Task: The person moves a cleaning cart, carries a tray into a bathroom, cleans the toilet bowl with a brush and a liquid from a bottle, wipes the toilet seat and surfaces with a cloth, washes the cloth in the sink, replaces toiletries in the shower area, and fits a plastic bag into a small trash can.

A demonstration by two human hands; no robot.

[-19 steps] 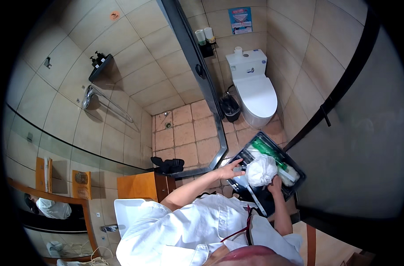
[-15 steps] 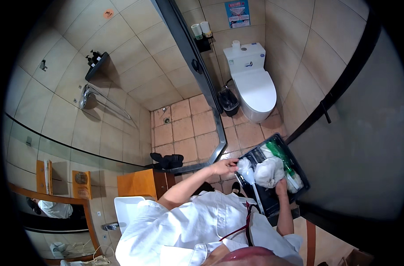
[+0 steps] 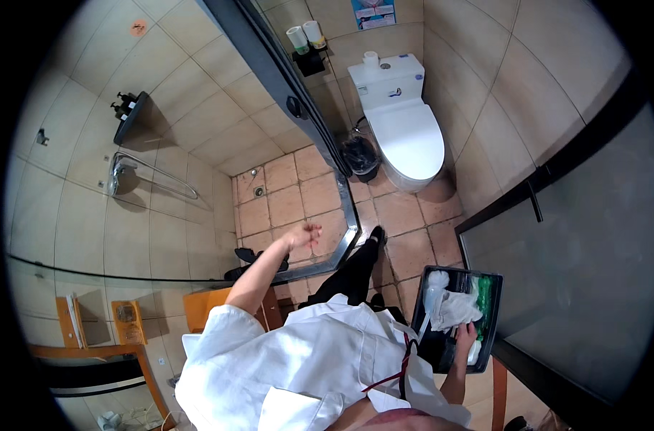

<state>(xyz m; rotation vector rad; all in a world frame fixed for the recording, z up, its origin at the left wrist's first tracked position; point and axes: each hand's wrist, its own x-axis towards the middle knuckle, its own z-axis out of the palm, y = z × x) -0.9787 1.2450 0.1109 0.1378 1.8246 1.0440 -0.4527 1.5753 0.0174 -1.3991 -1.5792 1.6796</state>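
My left hand [image 3: 305, 235] is stretched out in front of the shower's metal threshold, its fingers loosely bent and apart, with nothing in them. On my right is a black cleaning caddy [image 3: 493, 302], tilted slightly, and my right hand [image 3: 465, 337] reaches into its middle with the fingers closed, seemingly round its inner grip. What exactly the fingertips clasp is partly hidden. Inside the caddy lie a crumpled white cloth [image 3: 456, 309], a white long-handled brush [image 3: 436, 281] along the left side, and green bottles [image 3: 483, 293] along the right.
Ahead stands a white toilet [image 3: 410, 140] with its lid down, a black bin [image 3: 360, 156] beside it. A frosted door [image 3: 571, 266] borders the right. The shower threshold [image 3: 348, 219] crosses the tiled floor; dark slippers [image 3: 249, 256] and an orange cabinet [image 3: 205, 309] are at left.
My left hand has left the caddy and swung left, now empty. The caddy has shifted down and right along with my right hand. One of my feet has stepped forward.
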